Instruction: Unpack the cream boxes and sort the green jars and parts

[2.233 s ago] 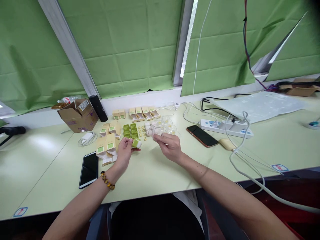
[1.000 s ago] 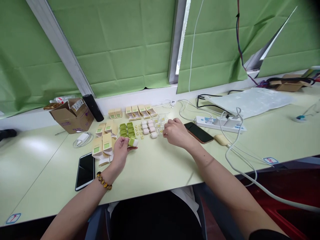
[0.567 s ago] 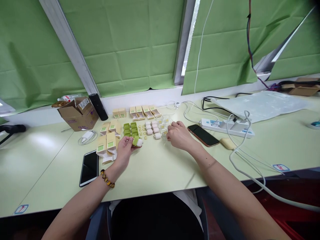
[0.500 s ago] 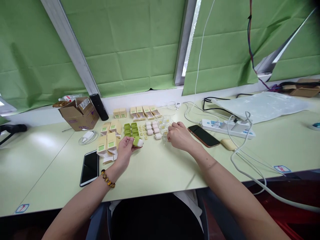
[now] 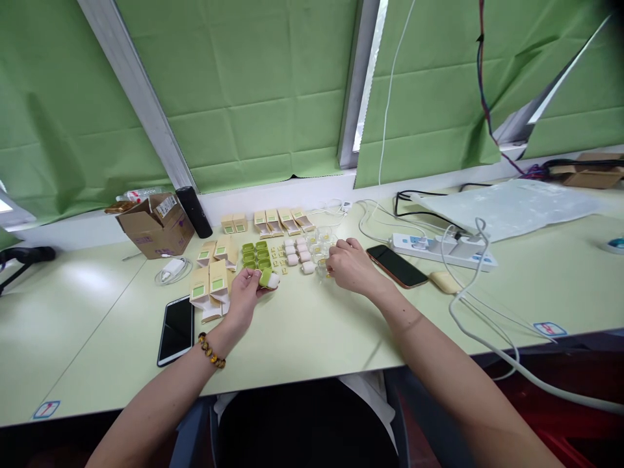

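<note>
My left hand point(image 5: 244, 292) pinches a small green case point(image 5: 266, 277) with a white rounded end piece point(image 5: 273, 282). Beyond it stand rows of open green cases point(image 5: 256, 251), next to tiny yellow pieces point(image 5: 278, 257). White and pale pink rounded pieces point(image 5: 299, 249) lie in two columns to their right. My right hand point(image 5: 353, 265) is closed at the near end of a group of clear plastic pieces point(image 5: 320, 238). Its fingertips meet at one clear piece point(image 5: 322, 268), and the fingers partly hide what they grip.
Small cream boxes point(image 5: 208, 286) stand left and behind. A white phone point(image 5: 176, 330), coiled charger point(image 5: 172, 268), cardboard box point(image 5: 155, 227) and black cylinder point(image 5: 194, 211) are on the left. To the right lie a dark phone point(image 5: 397, 265), power strip point(image 5: 443, 250) and loose white cables point(image 5: 455, 312).
The view has shifted very slightly. Both hands keep their places and their grips.
</note>
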